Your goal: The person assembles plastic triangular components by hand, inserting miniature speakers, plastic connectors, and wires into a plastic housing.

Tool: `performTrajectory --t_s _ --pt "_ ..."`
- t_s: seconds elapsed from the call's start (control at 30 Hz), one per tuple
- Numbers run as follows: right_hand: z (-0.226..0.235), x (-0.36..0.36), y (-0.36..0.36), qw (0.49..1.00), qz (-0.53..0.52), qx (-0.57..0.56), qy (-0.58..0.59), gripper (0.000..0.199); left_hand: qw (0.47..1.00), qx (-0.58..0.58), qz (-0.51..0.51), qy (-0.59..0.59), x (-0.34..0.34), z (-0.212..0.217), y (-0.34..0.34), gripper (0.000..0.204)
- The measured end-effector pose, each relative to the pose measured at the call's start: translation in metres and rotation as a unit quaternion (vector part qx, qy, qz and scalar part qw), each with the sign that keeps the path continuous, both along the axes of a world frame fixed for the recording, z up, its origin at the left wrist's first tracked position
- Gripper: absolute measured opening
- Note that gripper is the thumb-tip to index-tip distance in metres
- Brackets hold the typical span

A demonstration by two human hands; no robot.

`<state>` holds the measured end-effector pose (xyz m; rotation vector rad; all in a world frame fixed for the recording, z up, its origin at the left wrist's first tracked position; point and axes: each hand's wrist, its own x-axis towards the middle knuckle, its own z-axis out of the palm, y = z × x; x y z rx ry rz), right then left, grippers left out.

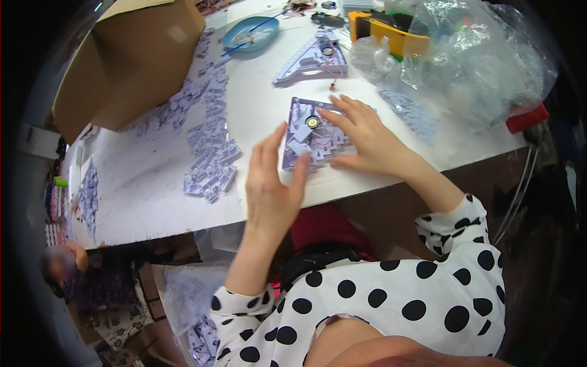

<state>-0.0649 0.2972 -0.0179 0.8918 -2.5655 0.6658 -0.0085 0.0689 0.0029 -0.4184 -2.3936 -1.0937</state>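
Note:
A pale lilac triangular plastic housing point(292, 160) lies on the white table in front of me. Inside it sit a round speaker-like disc point(312, 122), thin wires and a loose small lilac plastic part point(300, 134). At the housing's left edge is my left hand point(269, 186), fingers extended and thumb apart, near the lower corner. My right hand point(370, 137) reaches over the right side with fingers stretched and spread, partly hiding the stepped edge. Neither hand visibly closes on anything. Farther back lies a second triangular housing point(299, 68) with a similar disc and wires.
Small lilac plastic parts point(211, 171) are strewn left of the housing. A cardboard box point(134, 61) stands at far left, with a blue dish point(251, 35) behind. At right are a clear plastic bag point(477, 73) and a yellow holder point(391, 33). Another person point(101, 281) sits at lower left.

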Motion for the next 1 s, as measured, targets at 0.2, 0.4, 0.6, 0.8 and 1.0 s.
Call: performTrajectory --t_s 0.2,0.4,0.6,0.8,1.0 --pt "0.004 -0.026 0.004 0.993 0.070 0.024 -0.094 0.093 0.994 -0.100 -0.022 -0.034 -0.135 0.031 0.000 0.042" --pt "0.004 -0.008 0.012 0.993 0.052 -0.061 -0.082 0.093 0.970 -0.124 -0.065 -0.200 -0.224 -0.008 0.002 0.083" --pt "0.024 0.009 0.030 0.991 0.011 -0.056 -0.119 0.096 0.954 -0.032 -0.109 -0.278 -0.246 -0.028 0.002 0.091" --pt "0.032 0.007 0.049 0.985 -0.026 -0.078 -0.151 0.099 0.954 -0.049 -0.131 -0.265 -0.224 -0.017 -0.014 0.089" --pt "0.036 0.012 0.052 0.976 -0.029 -0.099 -0.191 0.101 0.951 -0.046 -0.114 -0.285 -0.193 -0.008 -0.029 0.087"
